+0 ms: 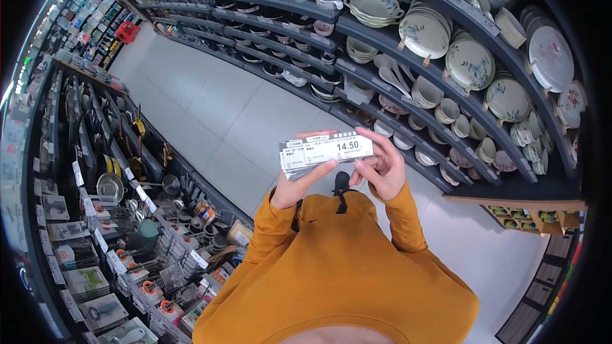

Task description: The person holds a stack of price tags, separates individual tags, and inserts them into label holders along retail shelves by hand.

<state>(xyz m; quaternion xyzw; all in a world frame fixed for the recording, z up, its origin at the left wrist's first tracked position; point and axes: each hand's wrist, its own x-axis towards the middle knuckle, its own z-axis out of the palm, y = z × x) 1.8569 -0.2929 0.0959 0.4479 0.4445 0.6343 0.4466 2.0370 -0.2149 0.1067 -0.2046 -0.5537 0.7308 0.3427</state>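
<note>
A stack of white price labels (328,148) is held in front of my chest, the front one reading 14.50. My left hand (299,185) grips the stack from its left and lower side, with the thumb on the lower edge. At the right end of the stack, my right hand (384,164) pinches the labels, its fingers at the upper right corner and its thumb near the lower edge. Behind the labels, parts of the fingers are hidden.
Shelves with patterned plates (470,64), bowls (427,91) and cups rise on the right. On the left, racks carry packaged kitchen tools (102,309) and strainers (110,186). A tiled floor aisle (217,114) runs between them. Far off stands a red object (127,32).
</note>
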